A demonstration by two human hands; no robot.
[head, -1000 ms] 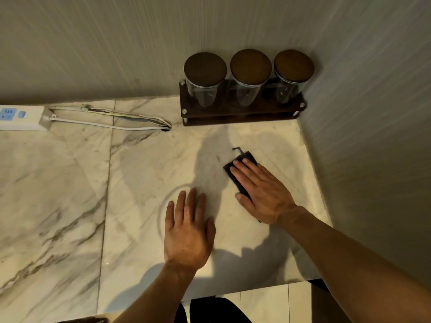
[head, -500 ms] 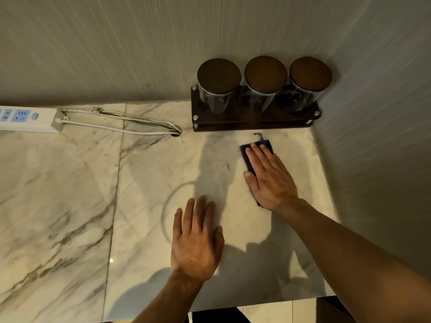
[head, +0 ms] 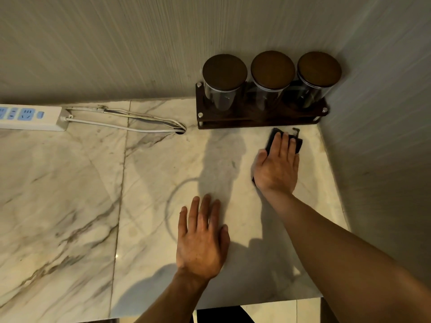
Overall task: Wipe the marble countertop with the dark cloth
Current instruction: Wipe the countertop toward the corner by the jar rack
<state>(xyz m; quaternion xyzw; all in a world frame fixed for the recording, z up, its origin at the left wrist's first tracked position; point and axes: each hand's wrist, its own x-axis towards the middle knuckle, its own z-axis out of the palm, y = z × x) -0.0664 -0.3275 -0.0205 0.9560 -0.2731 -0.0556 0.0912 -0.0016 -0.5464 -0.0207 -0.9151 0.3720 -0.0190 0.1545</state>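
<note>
My right hand (head: 277,166) lies flat, fingers together, pressing the dark cloth (head: 272,138) onto the marble countertop (head: 70,194) near the back right corner. Only the cloth's far edge, a small hanging loop and a sliver by my wrist show past my fingers. My left hand (head: 201,238) rests palm down on the bare marble closer to me, fingers slightly spread, holding nothing. A faint ring mark (head: 171,199) on the stone lies between the two hands.
A dark wooden rack (head: 256,118) with three lidded glass jars (head: 271,78) stands against the back wall just beyond the cloth. A white power strip (head: 30,117) and its cable (head: 130,125) lie at the back left. A side wall (head: 384,159) bounds the counter's right edge.
My right hand has slid the cloth away from me and to the right, up to the jar rack. My left hand has stayed planted on the marble.
</note>
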